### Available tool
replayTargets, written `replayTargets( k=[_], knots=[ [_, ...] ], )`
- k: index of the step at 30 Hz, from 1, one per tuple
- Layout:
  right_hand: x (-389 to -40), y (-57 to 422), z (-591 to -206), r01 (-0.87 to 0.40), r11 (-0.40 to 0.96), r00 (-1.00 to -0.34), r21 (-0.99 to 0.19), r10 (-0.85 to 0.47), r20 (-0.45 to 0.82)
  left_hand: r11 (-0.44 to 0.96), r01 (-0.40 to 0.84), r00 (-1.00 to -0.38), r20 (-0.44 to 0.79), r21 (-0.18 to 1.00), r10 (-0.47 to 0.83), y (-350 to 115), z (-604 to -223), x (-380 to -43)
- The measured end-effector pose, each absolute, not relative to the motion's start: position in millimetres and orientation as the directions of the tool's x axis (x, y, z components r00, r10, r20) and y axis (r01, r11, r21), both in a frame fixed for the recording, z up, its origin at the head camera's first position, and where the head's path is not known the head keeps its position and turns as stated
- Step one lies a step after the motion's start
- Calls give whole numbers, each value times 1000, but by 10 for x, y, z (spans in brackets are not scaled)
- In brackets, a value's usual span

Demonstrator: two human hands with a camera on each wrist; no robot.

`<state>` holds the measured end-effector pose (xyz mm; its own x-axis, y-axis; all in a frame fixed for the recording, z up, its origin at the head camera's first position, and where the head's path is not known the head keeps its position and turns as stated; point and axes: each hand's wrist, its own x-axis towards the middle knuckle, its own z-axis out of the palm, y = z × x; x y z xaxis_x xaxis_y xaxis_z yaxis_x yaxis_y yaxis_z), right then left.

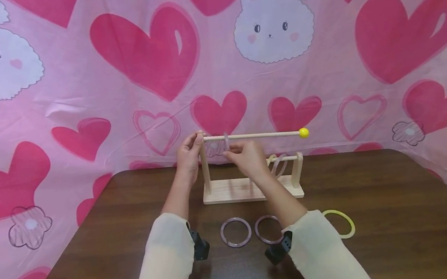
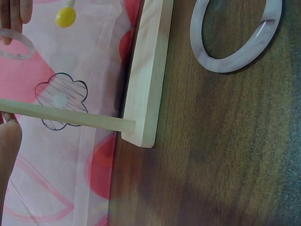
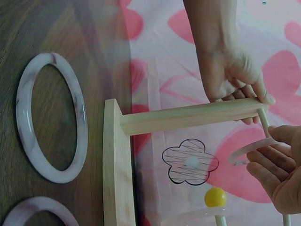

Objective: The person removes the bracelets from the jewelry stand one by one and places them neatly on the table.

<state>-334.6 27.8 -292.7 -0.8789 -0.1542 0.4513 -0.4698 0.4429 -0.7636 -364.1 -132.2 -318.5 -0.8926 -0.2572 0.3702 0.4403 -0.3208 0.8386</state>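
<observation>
My left hand (image 1: 187, 160) holds the top of the tall post (image 1: 205, 170) of a wooden ring stand, its thumb and fingers on either side. A long rod (image 1: 261, 135) runs rightward from that post and ends in a yellow ball (image 1: 304, 133). Between thumb and fingers, my right hand (image 1: 250, 157) pinches a pale, translucent bangle (image 1: 227, 143) that hangs around the long rod near the tall post. On the shorter, lower rod hang a pinkish bangle (image 1: 280, 166) and a yellow one, partly hidden behind my right hand.
The stand's base (image 1: 230, 191) rests on a dark wooden table (image 1: 96, 269). In front of it lie two marbled purple bangles, one left (image 1: 223, 235) and one right (image 1: 258, 231), and a yellow bangle (image 1: 352, 224) beside my right sleeve. A pink heart-print cloth (image 1: 219, 74) hangs behind.
</observation>
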Motion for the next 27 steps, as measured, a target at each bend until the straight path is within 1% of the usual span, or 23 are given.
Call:
replayTargets(
  k=[5, 10, 14, 17, 21, 27],
  knots=[
    [-3346, 252, -2929, -445, 427, -891, -787, -125, 436, -330, 442, -892, 371, 834, -258, -1321, -3189, -3646],
    [-3349, 238, -2916, -437, 428, -895, -791, -117, 431, -332, 438, -894, 365, 835, -260, -1325, -3193, -3652],
    [-3346, 233, -2911, -436, 402, -896, -805, -113, 429, -328, 430, -897, 358, 841, -259, -1326, -3185, -3646],
    [-3343, 233, -2911, -442, 396, -893, -805, -111, 436, -326, 421, -901, 349, 846, -256, -1325, -3178, -3638],
    [-3339, 239, -2909, -465, 427, -877, -775, -102, 470, -330, 420, -901, 348, 845, -258, -1324, -3175, -3632],
    [-3335, 252, -2905, -493, 418, -859, -763, -97, 502, -331, 430, -898, 359, 840, -256, -1329, -3174, -3630]
  ],
)
